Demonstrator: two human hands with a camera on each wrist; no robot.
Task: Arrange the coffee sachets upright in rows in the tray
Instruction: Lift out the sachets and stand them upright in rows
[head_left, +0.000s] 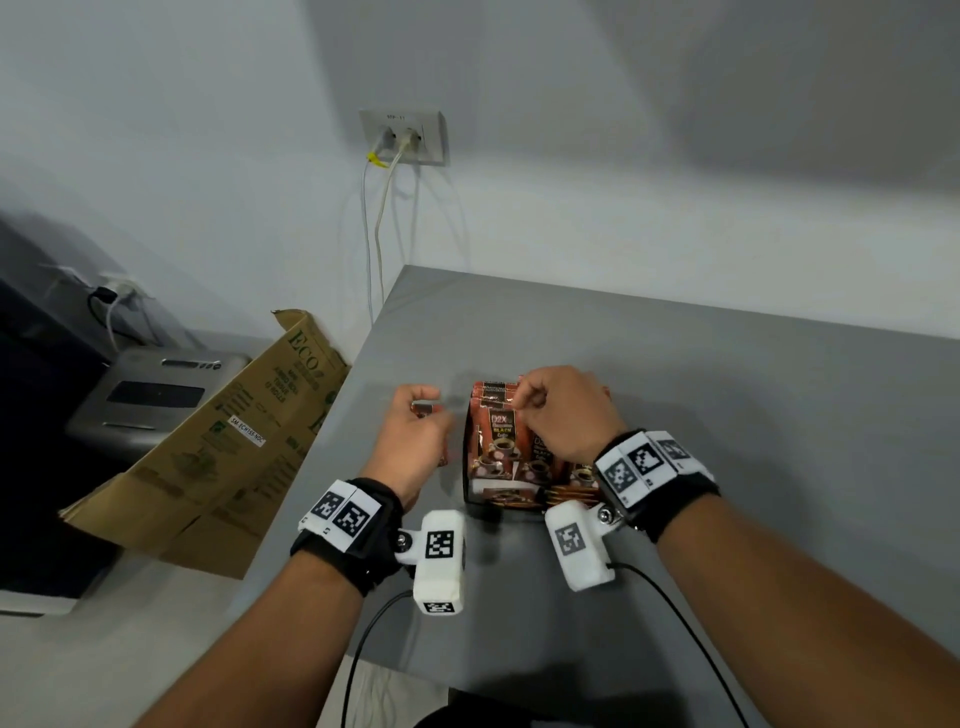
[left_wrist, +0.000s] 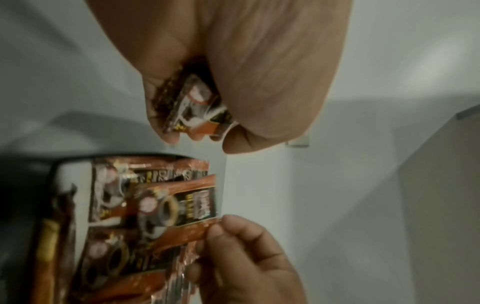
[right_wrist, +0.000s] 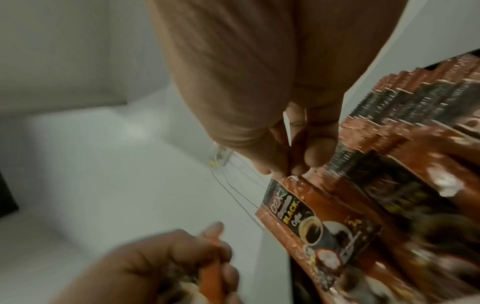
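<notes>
A black tray (head_left: 465, 480) on the grey table (head_left: 727, 395) holds several brown-orange coffee sachets (head_left: 501, 441) standing upright. My right hand (head_left: 525, 410) is over the tray and pinches the top edge of the front sachet (right_wrist: 306, 220) between thumb and fingertips (right_wrist: 315, 153). Left of the tray, my left hand (head_left: 423, 408) grips a small bunch of sachets (left_wrist: 193, 107) in its curled fingers, clear of the tray. The left wrist view shows the tray rim (left_wrist: 58, 164) and my right hand (left_wrist: 233, 246) at the sachet's edge. The tray's right half is hidden by my right wrist.
An open cardboard box flap (head_left: 223, 441) leans at the table's left edge, with a grey appliance (head_left: 156, 400) behind it. A wall outlet (head_left: 402, 137) has cables hanging down behind the table. Bare table surface lies right of and behind the tray.
</notes>
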